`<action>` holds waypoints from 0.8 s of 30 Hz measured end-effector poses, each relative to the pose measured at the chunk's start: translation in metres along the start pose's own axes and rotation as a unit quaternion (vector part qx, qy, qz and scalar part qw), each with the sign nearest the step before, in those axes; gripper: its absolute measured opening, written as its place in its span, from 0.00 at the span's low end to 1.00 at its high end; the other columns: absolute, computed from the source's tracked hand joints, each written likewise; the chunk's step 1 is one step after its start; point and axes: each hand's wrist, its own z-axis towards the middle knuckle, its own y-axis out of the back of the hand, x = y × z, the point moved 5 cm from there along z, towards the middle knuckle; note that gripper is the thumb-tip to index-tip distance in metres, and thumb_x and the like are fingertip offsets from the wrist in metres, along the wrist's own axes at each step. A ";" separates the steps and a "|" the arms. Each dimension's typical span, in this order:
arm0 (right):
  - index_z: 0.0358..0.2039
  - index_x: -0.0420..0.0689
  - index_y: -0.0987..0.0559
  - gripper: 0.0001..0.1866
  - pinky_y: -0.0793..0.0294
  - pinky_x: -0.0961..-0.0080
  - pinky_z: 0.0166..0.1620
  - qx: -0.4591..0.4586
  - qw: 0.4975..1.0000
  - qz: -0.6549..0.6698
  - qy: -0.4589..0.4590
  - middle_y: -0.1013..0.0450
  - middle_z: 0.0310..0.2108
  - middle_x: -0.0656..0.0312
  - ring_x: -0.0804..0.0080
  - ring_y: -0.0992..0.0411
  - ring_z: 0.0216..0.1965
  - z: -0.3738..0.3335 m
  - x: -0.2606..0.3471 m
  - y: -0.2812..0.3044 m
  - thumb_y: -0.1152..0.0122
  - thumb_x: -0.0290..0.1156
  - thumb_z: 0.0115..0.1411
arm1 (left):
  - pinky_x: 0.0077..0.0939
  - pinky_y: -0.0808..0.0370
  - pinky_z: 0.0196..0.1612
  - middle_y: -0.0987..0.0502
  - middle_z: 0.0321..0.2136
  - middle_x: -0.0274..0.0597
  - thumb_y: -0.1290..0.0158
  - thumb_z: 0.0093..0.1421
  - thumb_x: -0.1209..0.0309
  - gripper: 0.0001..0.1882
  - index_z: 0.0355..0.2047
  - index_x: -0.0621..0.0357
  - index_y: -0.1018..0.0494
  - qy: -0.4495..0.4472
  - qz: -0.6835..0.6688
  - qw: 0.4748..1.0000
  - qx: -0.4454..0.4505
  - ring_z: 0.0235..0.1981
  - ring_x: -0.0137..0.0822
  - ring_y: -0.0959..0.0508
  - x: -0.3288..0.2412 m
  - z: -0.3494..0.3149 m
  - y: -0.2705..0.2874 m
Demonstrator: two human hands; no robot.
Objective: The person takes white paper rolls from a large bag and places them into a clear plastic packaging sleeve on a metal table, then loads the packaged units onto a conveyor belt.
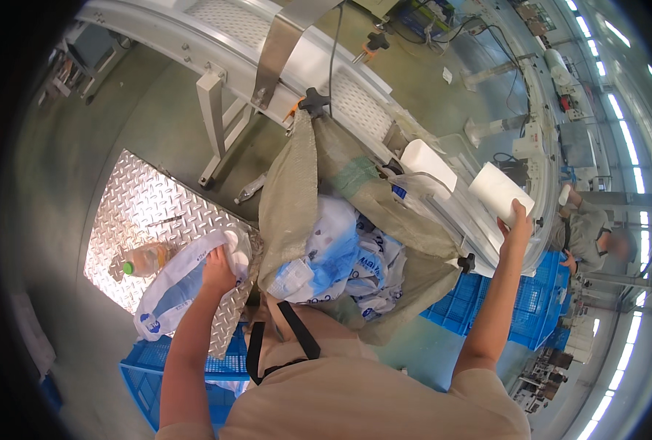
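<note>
My right hand point(517, 222) reaches out to the right, closed around the end of a white paper roll point(496, 188) over the edge of the conveyor. A second white roll point(427, 166) lies on the conveyor beside it. On the left, my left hand point(219, 273) grips a white and blue printed plastic bag point(181, 287) near its mouth. White rolls point(237, 248) show at that end of the bag. The bag rests on a metal diamond-plate surface point(139, 204). Beside it lies a clear bottle point(144, 261) with a green cap.
A grey-green fabric sack point(288, 183) hangs open from the conveyor point(355, 110), with crumpled printed plastic bags point(333, 242) inside. Blue crates point(480, 304) stand at the right and lower left. Another person point(586, 233) is at the far right. An empty bottle point(250, 188) lies on the floor.
</note>
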 end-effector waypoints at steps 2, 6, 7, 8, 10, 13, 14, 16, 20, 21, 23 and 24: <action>0.44 0.36 0.31 0.29 0.26 0.70 0.38 -0.013 0.999 -0.029 0.020 0.31 0.40 0.55 0.66 0.29 0.39 -0.001 0.000 0.009 0.37 0.43 0.47 | 0.44 0.34 0.51 0.44 0.54 0.59 0.48 0.47 0.69 0.42 0.59 0.66 0.55 -0.001 0.080 0.997 -0.014 0.54 0.57 0.38 -0.010 0.000 0.006; 0.42 0.33 0.29 0.29 0.24 0.74 0.28 0.063 0.988 -0.140 0.026 0.29 0.38 0.53 0.67 0.28 0.34 -0.005 -0.016 -0.012 0.35 0.43 0.46 | 0.46 0.39 0.54 0.43 0.54 0.57 0.47 0.47 0.66 0.42 0.59 0.64 0.54 -0.039 0.153 0.987 -0.021 0.55 0.53 0.39 -0.013 0.008 -0.004; 0.39 0.34 0.26 0.28 0.25 0.78 0.24 0.054 0.985 -0.164 0.025 0.28 0.34 0.54 0.69 0.27 0.30 -0.008 -0.014 -0.023 0.37 0.46 0.47 | 0.46 0.40 0.55 0.42 0.55 0.56 0.47 0.47 0.65 0.42 0.59 0.64 0.54 -0.027 0.122 0.992 0.010 0.56 0.52 0.39 -0.008 0.014 -0.008; 0.39 0.34 0.26 0.28 0.26 0.79 0.24 0.074 0.975 -0.204 0.046 0.27 0.33 0.54 0.70 0.27 0.30 -0.008 -0.004 -0.041 0.37 0.46 0.47 | 0.46 0.41 0.56 0.42 0.55 0.56 0.47 0.47 0.65 0.42 0.60 0.64 0.54 -0.011 0.091 0.995 0.041 0.57 0.51 0.40 -0.003 0.019 -0.014; 0.40 0.32 0.27 0.29 0.25 0.77 0.26 0.164 0.971 -0.165 0.061 0.27 0.33 0.53 0.70 0.27 0.30 -0.001 0.010 -0.081 0.39 0.47 0.48 | 0.44 0.42 0.57 0.42 0.55 0.56 0.47 0.47 0.65 0.43 0.60 0.63 0.54 -0.005 0.096 0.994 0.059 0.57 0.50 0.40 -0.005 0.020 -0.017; 0.44 0.33 0.30 0.31 0.25 0.76 0.33 0.286 0.957 -0.054 -0.002 0.29 0.37 0.52 0.67 0.28 0.33 -0.006 0.037 -0.125 0.40 0.48 0.50 | 0.41 0.40 0.56 0.41 0.54 0.55 0.46 0.46 0.63 0.43 0.59 0.63 0.53 -0.016 0.171 0.985 0.019 0.57 0.51 0.40 -0.023 0.017 -0.002; 0.46 0.35 0.31 0.31 0.26 0.75 0.36 0.288 0.957 0.011 -0.034 0.30 0.38 0.53 0.67 0.28 0.36 -0.008 0.041 -0.121 0.40 0.48 0.50 | 0.41 0.40 0.56 0.40 0.54 0.56 0.45 0.46 0.62 0.43 0.59 0.63 0.53 -0.019 0.176 0.984 0.017 0.57 0.51 0.40 -0.031 0.013 0.003; 0.48 0.37 0.31 0.32 0.27 0.72 0.40 0.265 0.958 0.097 -0.049 0.31 0.41 0.55 0.66 0.29 0.40 -0.015 0.058 -0.113 0.41 0.49 0.51 | 0.41 0.40 0.56 0.39 0.53 0.56 0.44 0.45 0.61 0.44 0.59 0.62 0.53 -0.021 0.165 0.986 -0.006 0.56 0.52 0.39 -0.025 0.018 0.009; 0.44 0.44 0.26 0.26 0.28 0.75 0.39 0.156 0.987 -0.031 -0.020 0.27 0.38 0.62 0.73 0.29 0.39 -0.005 0.016 -0.030 0.45 0.50 0.51 | 0.41 0.42 0.57 0.39 0.53 0.57 0.39 0.42 0.62 0.49 0.60 0.61 0.54 0.011 0.093 0.995 0.030 0.57 0.53 0.41 -0.012 0.018 0.004; 0.42 0.45 0.25 0.25 0.28 0.76 0.37 0.149 0.983 -0.088 -0.057 0.26 0.35 0.64 0.74 0.29 0.37 -0.002 -0.007 -0.011 0.45 0.51 0.52 | 0.41 0.42 0.58 0.39 0.53 0.57 0.38 0.41 0.62 0.51 0.60 0.61 0.55 0.019 0.071 0.995 0.062 0.57 0.53 0.41 -0.025 0.020 0.010; 0.44 0.42 0.25 0.27 0.27 0.74 0.38 0.146 0.982 -0.087 -0.079 0.27 0.40 0.57 0.70 0.27 0.37 0.009 -0.050 -0.004 0.45 0.52 0.54 | 0.42 0.43 0.58 0.40 0.54 0.58 0.36 0.38 0.64 0.51 0.60 0.61 0.53 -0.026 -0.001 0.999 -0.048 0.57 0.54 0.42 -0.021 0.016 0.006; 0.47 0.39 0.27 0.30 0.27 0.70 0.40 0.191 0.973 -0.123 -0.033 0.28 0.43 0.55 0.65 0.27 0.38 0.018 -0.073 0.001 0.46 0.52 0.55 | 0.43 0.44 0.59 0.41 0.56 0.58 0.35 0.36 0.60 0.53 0.60 0.60 0.51 0.036 -0.050 0.998 0.012 0.58 0.54 0.42 -0.038 0.010 0.024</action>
